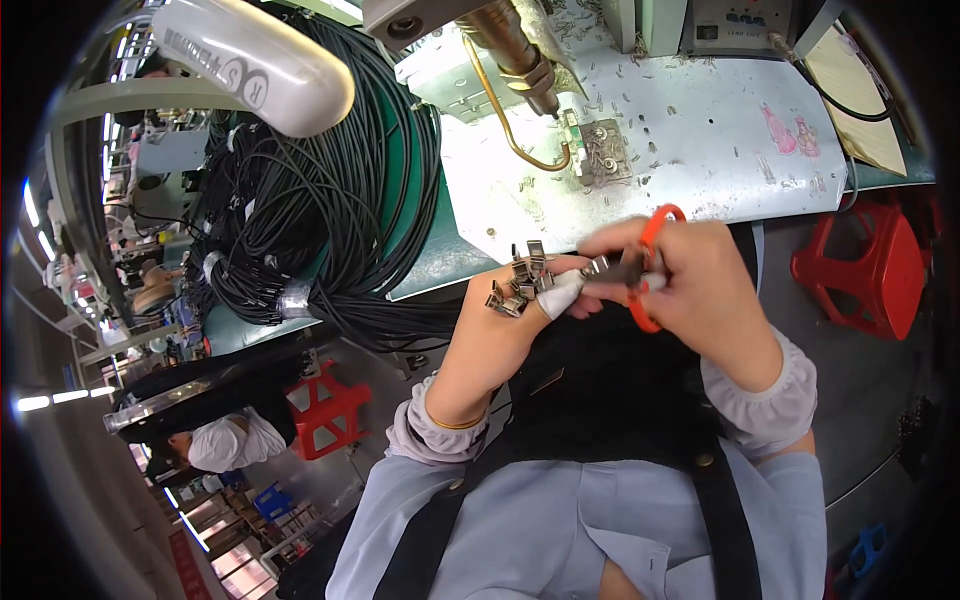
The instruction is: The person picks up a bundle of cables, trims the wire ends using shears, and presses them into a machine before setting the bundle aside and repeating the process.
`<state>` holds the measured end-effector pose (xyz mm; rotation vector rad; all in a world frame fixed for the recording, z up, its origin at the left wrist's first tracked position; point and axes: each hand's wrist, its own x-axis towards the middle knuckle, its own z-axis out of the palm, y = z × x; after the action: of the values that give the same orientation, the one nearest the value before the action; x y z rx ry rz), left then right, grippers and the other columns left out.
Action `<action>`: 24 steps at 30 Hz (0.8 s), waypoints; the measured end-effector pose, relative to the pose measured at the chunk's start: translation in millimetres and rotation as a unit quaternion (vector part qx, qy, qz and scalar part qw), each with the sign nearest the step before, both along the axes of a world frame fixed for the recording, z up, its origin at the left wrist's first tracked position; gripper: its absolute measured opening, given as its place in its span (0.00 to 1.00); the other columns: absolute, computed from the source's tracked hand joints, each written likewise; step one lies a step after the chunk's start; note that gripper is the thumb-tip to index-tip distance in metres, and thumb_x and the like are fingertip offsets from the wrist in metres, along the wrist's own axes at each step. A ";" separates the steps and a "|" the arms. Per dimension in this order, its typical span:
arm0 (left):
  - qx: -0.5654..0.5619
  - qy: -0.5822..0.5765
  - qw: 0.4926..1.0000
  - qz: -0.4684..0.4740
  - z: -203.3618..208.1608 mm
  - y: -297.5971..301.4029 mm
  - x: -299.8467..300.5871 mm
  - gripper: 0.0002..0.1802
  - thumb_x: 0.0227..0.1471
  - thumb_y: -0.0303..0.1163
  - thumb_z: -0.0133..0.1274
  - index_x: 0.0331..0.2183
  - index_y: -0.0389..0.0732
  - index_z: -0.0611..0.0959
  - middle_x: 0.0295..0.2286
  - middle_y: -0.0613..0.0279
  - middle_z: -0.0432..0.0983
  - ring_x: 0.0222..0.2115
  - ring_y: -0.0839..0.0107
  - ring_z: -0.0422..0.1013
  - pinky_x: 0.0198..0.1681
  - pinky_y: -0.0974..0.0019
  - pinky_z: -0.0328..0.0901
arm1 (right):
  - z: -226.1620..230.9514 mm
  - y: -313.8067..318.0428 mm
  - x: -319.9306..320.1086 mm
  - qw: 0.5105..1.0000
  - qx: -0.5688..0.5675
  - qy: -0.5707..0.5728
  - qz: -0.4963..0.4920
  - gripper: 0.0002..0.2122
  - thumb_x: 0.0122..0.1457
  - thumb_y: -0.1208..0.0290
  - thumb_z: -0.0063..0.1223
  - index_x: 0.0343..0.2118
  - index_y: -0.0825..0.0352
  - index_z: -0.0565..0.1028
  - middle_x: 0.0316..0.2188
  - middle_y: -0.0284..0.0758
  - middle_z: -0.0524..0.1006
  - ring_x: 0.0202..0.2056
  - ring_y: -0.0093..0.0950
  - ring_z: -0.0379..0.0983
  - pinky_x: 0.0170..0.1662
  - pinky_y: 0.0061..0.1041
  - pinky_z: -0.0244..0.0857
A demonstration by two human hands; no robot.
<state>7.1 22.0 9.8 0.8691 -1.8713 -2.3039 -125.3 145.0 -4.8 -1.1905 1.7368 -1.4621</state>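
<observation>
My right hand (pixel 705 275) grips small scissors (pixel 643 312) with orange handles, their dark blades pointing toward my left hand. My left hand (pixel 510 335) is closed in front of my apron, a white cover on its thumb. Several small silver metal clips or shells (pixel 518 283) are gathered on the back of that hand. One little metal piece (pixel 598 265) shows at its fingertips, right by the blade tips; whether the blades touch it I cannot tell. Pale sleeve covers end at both wrists.
Ahead stands a press with a metal plunger (pixel 530 80) over a small fixture (pixel 603 152) on a pale plate (pixel 700 190) strewn with metal bits. Bundled black cables (pixel 300 180) lie to the left, below a white lamp (pixel 260 65). Red stools (pixel 875 270) stand on the floor.
</observation>
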 end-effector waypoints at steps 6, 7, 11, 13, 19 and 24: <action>-0.034 0.039 0.998 0.026 -1.2 -0.6 0.7 0.12 0.49 0.28 0.47 0.35 0.30 0.75 0.25 0.58 0.74 0.27 0.73 0.70 0.33 0.74 0.64 | -20.0 21.2 18.2 0.990 -0.099 -0.067 -0.071 0.06 0.47 0.80 0.53 0.29 0.71 0.72 0.19 0.30 0.70 0.16 0.15 0.62 0.21 0.11 0.55; -0.026 0.082 0.990 0.111 -2.4 -3.7 -1.7 0.12 0.49 0.29 0.47 0.35 0.30 0.75 0.24 0.58 0.73 0.26 0.73 0.70 0.32 0.74 0.64 | -19.0 27.0 13.6 0.976 -0.079 -0.137 -0.151 0.06 0.49 0.79 0.51 0.31 0.70 0.72 0.18 0.29 0.69 0.15 0.14 0.61 0.20 0.10 0.55; -0.006 0.144 0.983 0.111 -2.3 -7.1 5.7 0.13 0.51 0.32 0.45 0.34 0.31 0.75 0.22 0.58 0.73 0.22 0.74 0.68 0.28 0.76 0.62 | -11.9 41.3 -15.4 0.881 -0.101 -0.121 -0.447 0.03 0.53 0.76 0.47 0.28 0.69 0.71 0.14 0.25 0.65 0.14 0.12 0.60 0.16 0.11 0.52; 0.001 0.156 0.986 0.066 -0.8 -2.8 6.6 0.14 0.51 0.32 0.44 0.34 0.31 0.76 0.21 0.57 0.72 0.21 0.75 0.68 0.26 0.76 0.62 | -6.3 46.5 -15.9 0.881 -0.207 -0.041 -0.424 0.05 0.53 0.78 0.45 0.32 0.71 0.70 0.16 0.27 0.66 0.14 0.13 0.60 0.18 0.10 0.53; 0.053 -0.019 0.991 -0.125 5.3 9.0 0.4 0.09 0.50 0.30 0.47 0.29 0.34 0.77 0.21 0.62 0.73 0.19 0.80 0.65 0.24 0.79 0.60 | 2.8 9.7 3.6 0.989 -0.100 -0.099 -0.039 0.07 0.51 0.78 0.48 0.34 0.71 0.72 0.16 0.29 0.69 0.13 0.13 0.61 0.15 0.11 0.52; 0.093 -0.019 0.987 -0.129 5.0 9.3 3.8 0.05 0.47 0.26 0.50 0.26 0.34 0.76 0.20 0.64 0.72 0.19 0.81 0.64 0.24 0.78 0.60 | 10.6 -0.8 5.0 0.932 -0.037 -0.353 0.079 0.02 0.51 0.78 0.48 0.27 0.71 0.72 0.13 0.29 0.68 0.11 0.14 0.61 0.13 0.11 0.52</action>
<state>10.9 31.3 14.8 0.7305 -1.9089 -2.6691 -120.3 144.3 5.8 -0.6800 1.0762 -1.6004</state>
